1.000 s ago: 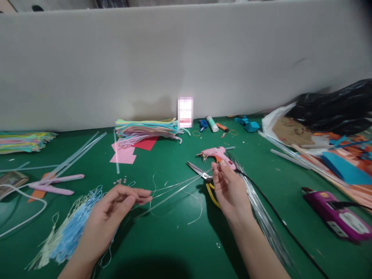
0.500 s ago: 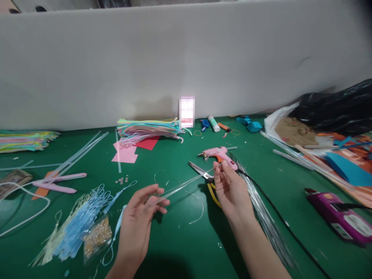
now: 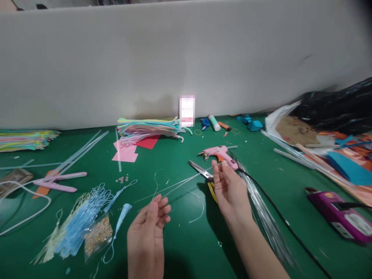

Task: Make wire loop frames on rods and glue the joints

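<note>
My right hand (image 3: 232, 190) pinches several thin, shiny wires (image 3: 186, 180) between thumb and fingertips, close to the pink glue gun (image 3: 216, 152). They stretch leftward and down to my left hand (image 3: 151, 224), whose fingers are curled with the thumb against them. One wire runs past the left fingertips to a free end; the exact contact there is hard to make out. Scissors (image 3: 200, 169) with yellow handles lie open-bladed just left of my right hand, which partly hides them. A bundle of similar silvery wires (image 3: 264, 211) lies beneath and right of my right forearm.
Blue tassels (image 3: 77, 228) and a bag of gold beads (image 3: 98, 234) lie at left, near pink pliers-like handles (image 3: 62, 182). Pipe cleaners (image 3: 149, 128) are heaped at the back beside a blurred upright screen (image 3: 187, 111). A purple device (image 3: 338, 213) and black cord (image 3: 273, 211) occupy the right.
My left hand has shifted right and slightly down, its fingers curling more; the wires' left ends now show fanned beyond its fingertips. The right hand stays almost in place.
</note>
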`<move>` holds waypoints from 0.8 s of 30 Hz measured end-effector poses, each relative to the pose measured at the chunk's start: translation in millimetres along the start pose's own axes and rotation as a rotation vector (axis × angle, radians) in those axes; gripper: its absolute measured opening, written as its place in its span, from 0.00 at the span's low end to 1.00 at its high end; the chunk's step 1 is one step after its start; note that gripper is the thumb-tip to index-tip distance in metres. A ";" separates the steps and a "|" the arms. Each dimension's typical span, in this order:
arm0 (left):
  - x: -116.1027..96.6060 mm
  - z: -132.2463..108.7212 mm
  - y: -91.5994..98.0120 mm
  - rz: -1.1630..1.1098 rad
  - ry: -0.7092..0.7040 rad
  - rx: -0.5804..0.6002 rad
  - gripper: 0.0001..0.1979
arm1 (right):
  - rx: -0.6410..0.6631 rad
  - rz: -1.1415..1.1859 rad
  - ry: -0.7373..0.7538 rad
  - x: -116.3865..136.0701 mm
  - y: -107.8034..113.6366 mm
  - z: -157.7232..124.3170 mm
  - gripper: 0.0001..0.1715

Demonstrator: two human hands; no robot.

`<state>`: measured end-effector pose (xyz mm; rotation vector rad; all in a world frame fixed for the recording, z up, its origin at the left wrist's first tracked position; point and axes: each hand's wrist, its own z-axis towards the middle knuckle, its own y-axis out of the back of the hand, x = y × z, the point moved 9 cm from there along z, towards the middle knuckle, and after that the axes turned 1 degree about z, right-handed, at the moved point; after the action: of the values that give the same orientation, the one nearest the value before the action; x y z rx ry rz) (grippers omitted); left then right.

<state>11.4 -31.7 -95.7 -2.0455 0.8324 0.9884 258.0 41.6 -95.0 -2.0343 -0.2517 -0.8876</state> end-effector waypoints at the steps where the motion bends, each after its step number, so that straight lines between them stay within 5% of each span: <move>1: 2.9 0.9 1.3 -0.016 0.031 -0.042 0.08 | -0.005 0.000 0.007 0.6 -0.5 -1.1 0.09; 7: 12.0 15.0 0.6 -0.077 0.195 -0.105 0.06 | 0.043 -0.018 0.098 9.2 -10.8 -9.5 0.13; 17: -15.7 27.2 -7.6 -0.228 0.175 -0.111 0.10 | 0.105 -0.073 0.206 13.8 -23.7 -31.3 0.12; 24: -10.2 22.2 -22.0 -0.472 0.211 -0.031 0.12 | 0.079 -0.082 0.244 17.4 -20.9 -35.1 0.11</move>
<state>15.0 0.5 -90.5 -2.2542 0.4017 0.5334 243.2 23.8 -57.1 -1.8335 -0.2320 -1.1478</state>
